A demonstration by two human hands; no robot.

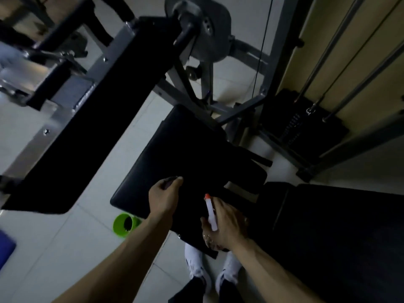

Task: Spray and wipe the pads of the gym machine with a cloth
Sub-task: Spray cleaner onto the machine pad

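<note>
Far left edge: a blue object (5, 248), I can't identify it. Upper left: a long black padded bench (94, 132) on a grey steel frame, lying diagonal. Lower centre-left, a green plastic cup (125, 224) stands on the pale tiled floor (54, 248).

The left hand (165, 194) has its fingers curled over a small dark cloth (171, 182), or so I read it in the dim light. It's pressed on the near part of the black rectangular seat pad (192, 154). The pad lies up-frame of both hands, long axis lower left to upper right, and the left hand is nearer.

The right hand (228, 225) wraps the white spray bottle with orange tip (210, 212); the nozzle points up-frame over the pad's lower-right part. I judge the spray comes next.

Lower right: another black pad (338, 226). Upper right: a dark weight stack (306, 127).
</note>
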